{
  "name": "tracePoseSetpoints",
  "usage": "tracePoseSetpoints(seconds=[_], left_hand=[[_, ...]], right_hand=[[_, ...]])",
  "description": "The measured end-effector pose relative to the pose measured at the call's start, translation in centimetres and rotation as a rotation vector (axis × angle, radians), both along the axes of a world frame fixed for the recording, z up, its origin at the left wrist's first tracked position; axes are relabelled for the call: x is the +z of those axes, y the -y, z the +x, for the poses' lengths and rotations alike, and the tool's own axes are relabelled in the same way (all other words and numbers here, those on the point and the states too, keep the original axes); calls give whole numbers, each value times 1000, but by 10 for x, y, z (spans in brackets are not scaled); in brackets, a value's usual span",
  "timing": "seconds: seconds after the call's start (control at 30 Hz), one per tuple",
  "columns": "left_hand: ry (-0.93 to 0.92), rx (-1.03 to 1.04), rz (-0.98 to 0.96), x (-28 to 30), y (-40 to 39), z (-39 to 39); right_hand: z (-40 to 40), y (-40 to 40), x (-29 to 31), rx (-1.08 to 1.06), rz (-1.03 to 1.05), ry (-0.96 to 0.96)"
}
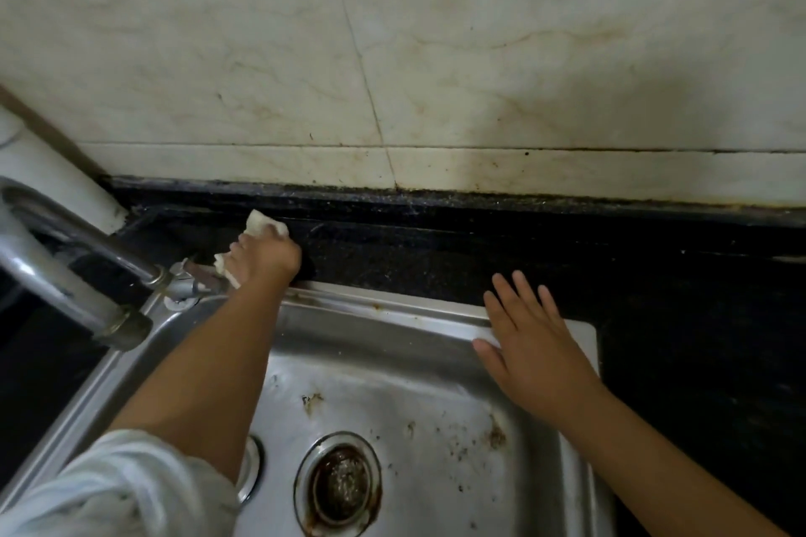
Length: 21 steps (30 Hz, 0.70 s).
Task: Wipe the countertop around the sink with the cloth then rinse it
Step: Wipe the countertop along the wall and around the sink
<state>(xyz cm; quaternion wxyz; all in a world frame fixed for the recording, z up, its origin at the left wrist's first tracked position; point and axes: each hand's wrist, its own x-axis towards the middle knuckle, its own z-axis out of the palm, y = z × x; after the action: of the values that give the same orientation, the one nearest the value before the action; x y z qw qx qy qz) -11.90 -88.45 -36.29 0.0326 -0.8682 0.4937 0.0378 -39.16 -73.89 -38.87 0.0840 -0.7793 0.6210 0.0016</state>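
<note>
My left hand (266,259) is closed around a small white cloth (261,224) and presses it onto the black countertop (436,257) just behind the sink's back rim, close to the tap base. Bits of cloth stick out above and to the left of the fingers. My right hand (527,340) lies flat with fingers spread on the back right corner of the steel sink (392,362) rim, holding nothing. The sink basin is stained, with a round drain (340,482) at the bottom.
A curved metal tap (65,262) arches over the sink's left side, its base (183,288) beside my left hand. A white pipe (48,174) stands in the back left corner. Marbled wall tiles (392,57) rise behind the counter, with grime along the joint.
</note>
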Motion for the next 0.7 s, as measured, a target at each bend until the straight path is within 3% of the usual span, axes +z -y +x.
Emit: tracePoseSetpoints(seconds=[0.13, 0.23, 0.4, 0.53, 0.7], left_hand=[[-54, -209, -173, -9, -18, -7], [-161, -267, -251, -4, -42, -19], [-719, -353, -541, 19, -122, -58], [-974, -310, -541, 19, -193, -48], [-1042, -119, -439, 0, -245, 3]], right_hand=[[-8, -9, 7, 37, 105, -38], [-12, -14, 17, 17, 72, 8], [-6, -34, 40, 13, 67, 133], [17, -50, 58, -9, 83, 154], [62, -67, 62, 56, 77, 149]])
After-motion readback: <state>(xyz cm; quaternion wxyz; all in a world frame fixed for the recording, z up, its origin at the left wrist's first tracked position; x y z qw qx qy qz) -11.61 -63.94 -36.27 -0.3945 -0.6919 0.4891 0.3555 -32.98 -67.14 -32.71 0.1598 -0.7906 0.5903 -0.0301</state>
